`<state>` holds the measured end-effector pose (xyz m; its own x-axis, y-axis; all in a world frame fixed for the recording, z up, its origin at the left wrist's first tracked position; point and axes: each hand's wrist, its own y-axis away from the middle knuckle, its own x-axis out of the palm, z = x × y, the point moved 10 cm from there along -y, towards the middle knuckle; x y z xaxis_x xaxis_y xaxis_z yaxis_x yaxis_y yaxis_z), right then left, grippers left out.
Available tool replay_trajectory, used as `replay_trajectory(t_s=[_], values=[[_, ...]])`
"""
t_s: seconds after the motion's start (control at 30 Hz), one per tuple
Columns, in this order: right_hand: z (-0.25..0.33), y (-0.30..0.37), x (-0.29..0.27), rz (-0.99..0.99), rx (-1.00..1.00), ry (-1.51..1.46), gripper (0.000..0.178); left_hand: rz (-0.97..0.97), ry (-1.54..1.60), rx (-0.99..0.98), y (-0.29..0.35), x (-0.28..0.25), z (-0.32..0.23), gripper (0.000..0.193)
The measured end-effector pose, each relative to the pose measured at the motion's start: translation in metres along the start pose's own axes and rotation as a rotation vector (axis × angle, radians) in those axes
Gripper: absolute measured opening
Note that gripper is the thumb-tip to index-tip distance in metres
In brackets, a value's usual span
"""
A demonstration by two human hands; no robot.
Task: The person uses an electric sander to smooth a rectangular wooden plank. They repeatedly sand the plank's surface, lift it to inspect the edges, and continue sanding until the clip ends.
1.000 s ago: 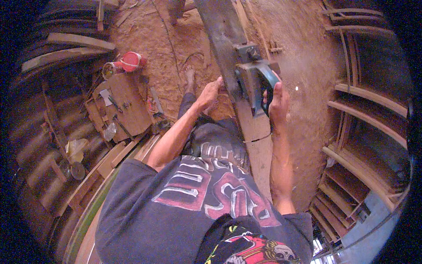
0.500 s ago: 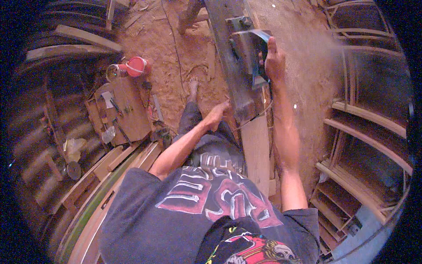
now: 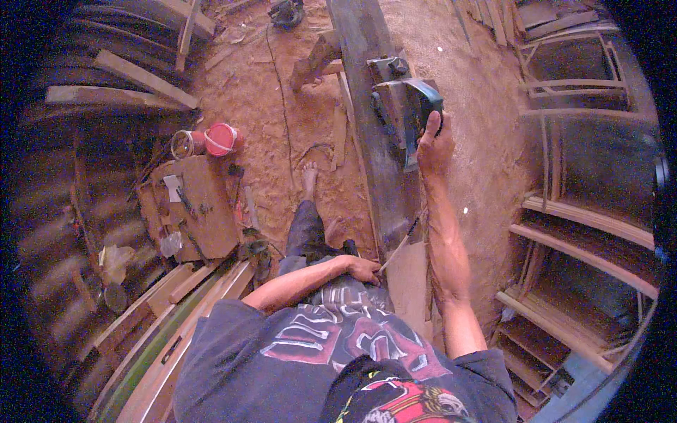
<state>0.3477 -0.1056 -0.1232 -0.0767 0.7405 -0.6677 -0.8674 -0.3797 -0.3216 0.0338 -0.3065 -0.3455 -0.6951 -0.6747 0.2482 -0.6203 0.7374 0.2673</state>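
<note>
At the far left, planks (image 3: 144,77) are leaning at angles. A red bucket (image 3: 221,139) and a tin (image 3: 187,144) are standing by a panel (image 3: 211,211), where small tools and white paper (image 3: 171,187) are lying; any marks there are showing too small to read. Dusty floor (image 3: 275,187) is stretching from the panel to the board (image 3: 358,28), with a bare foot (image 3: 310,175) resting on it. The left hand (image 3: 364,270) is staying low near the waist, its fingers bending beside a cord (image 3: 399,247); whether they are gripping it, I cannot tell. Large pale-edged letters are covering the shirt (image 3: 338,381), bending with its folds. The board is running away lengthwise, its left edge passing just beside the left hand. The planer (image 3: 402,106) is sitting on the board, well ahead of the left hand and just left of the right hand (image 3: 436,144), which is grasping its curved handle (image 3: 427,92). The right forearm is lying along the board's right edge. Beyond, more floor is reaching to wooden racks (image 3: 585,254).
</note>
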Motion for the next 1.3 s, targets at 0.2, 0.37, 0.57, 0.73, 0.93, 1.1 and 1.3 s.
replay_trajectory(t_s=[0.2,0.37,0.57,0.73,0.93,1.1,1.3], values=[[0.036,-0.062,0.012,-0.033,-0.076,-0.003,0.053,-0.018,0.008,-0.026,0.042,-0.024,-0.030,0.055],[0.058,-0.123,0.025,-0.048,-0.064,0.036,0.059,-0.231,-0.137,0.046,0.074,-0.060,-0.032,0.055],[0.088,-0.177,0.034,-0.142,-0.202,0.059,0.063,-0.420,-0.057,-0.170,0.111,-0.093,-0.018,0.049],[0.052,-0.157,0.042,-0.078,-0.155,0.011,0.062,-0.821,-0.014,-0.139,0.155,-0.130,-0.006,0.040],[0.020,-0.088,0.034,0.009,-0.106,-0.064,0.061,-1.231,0.214,-0.242,0.242,-0.140,0.094,0.025],[-0.041,0.030,0.009,0.224,0.160,-0.104,0.061,-1.320,0.395,-0.282,0.281,-0.124,0.128,0.029],[-0.105,0.232,-0.095,0.257,0.390,-0.157,0.049,-1.186,0.108,-0.301,0.248,-0.103,0.095,0.030]])
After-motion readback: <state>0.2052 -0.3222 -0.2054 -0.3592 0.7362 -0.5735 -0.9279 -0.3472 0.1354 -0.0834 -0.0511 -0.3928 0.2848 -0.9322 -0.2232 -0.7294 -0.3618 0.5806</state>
